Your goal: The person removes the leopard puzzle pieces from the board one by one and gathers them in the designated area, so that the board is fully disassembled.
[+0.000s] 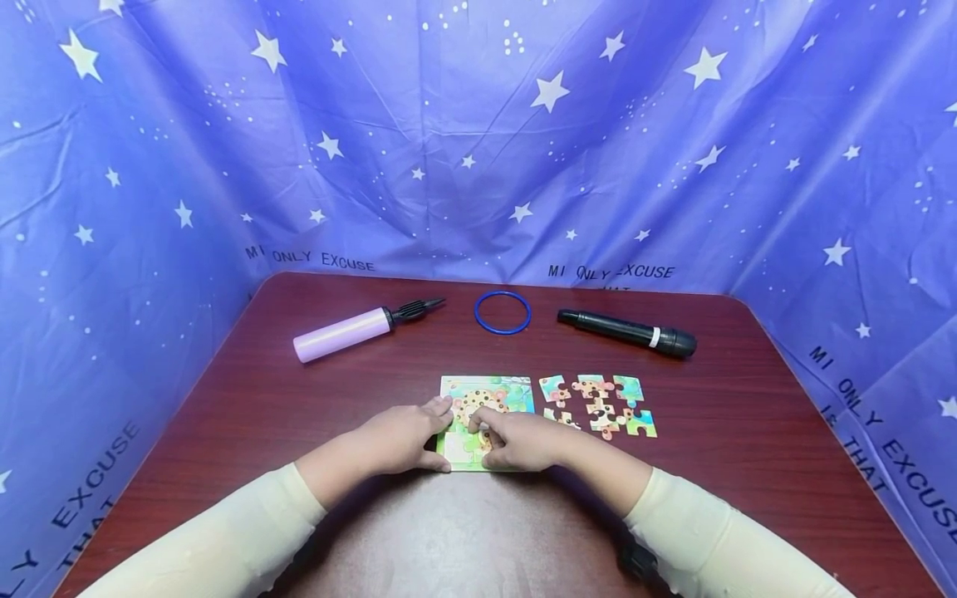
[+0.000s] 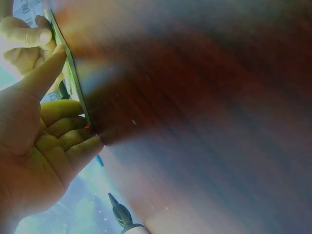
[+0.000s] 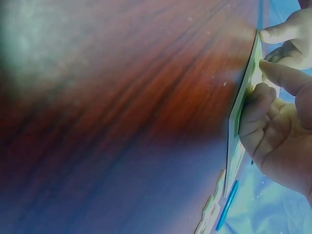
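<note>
We can read black words (image 1: 648,272) on the blue-purple, star-covered cloth (image 1: 449,91) that hangs at the back and both sides. At the back, we see "MI ONLY EXCUSE" two times. On the right side, we read "MI ONLY EXCUSE" and "IS THAT". On the left, we can read "EXCUSE" and "THAT".
</note>
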`<state>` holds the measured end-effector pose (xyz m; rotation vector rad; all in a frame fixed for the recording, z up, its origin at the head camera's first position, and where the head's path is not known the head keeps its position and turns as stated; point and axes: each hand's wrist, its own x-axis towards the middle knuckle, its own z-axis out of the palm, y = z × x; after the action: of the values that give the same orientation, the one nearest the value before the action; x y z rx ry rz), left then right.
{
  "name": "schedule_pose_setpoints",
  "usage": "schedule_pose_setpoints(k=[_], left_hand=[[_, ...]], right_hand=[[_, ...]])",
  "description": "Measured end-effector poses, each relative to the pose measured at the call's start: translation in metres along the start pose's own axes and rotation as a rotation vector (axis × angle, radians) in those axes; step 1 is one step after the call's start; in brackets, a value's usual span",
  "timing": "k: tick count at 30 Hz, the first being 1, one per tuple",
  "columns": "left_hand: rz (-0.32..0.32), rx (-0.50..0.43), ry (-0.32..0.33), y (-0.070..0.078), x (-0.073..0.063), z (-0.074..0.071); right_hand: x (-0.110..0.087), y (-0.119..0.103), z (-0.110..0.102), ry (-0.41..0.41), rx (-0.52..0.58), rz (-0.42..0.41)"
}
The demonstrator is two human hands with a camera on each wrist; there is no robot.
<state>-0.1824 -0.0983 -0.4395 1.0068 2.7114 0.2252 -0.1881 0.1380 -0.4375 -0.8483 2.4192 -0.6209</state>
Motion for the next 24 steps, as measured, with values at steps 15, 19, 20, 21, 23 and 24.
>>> schedule_pose_setpoints(k=[15, 19, 20, 21, 23, 24], left_hand=[[0.013, 0.014, 0.004, -0.0012, -0.0010, 0.0012], [0.015, 0.019, 0.006, -0.0016, -0.0009, 0.0022], [0.015, 0.019, 0.005, -0.0014, -0.0009, 0.0020], [0.016, 0.018, 0.005, -0.0012, -0.0010, 0.0019], [0.018, 0.019, 0.002, -0.0011, -0.0010, 0.0016], [0.018, 0.019, 0.000, -0.0009, -0.0010, 0.0012]], right_hand=[[0.0022, 0.0004, -0.0004, -0.019, 0.208, 0.002], [0.0036, 0.0022, 0.0029, 0.021, 0.299, 0.062], [0.0038, 0.0028, 0.0036, 0.032, 0.329, 0.072], [0.0039, 0.0034, 0.0043, 0.044, 0.351, 0.079], [0.0037, 0.0043, 0.0048, 0.058, 0.381, 0.076], [0.0035, 0.0048, 0.0047, 0.060, 0.393, 0.073]])
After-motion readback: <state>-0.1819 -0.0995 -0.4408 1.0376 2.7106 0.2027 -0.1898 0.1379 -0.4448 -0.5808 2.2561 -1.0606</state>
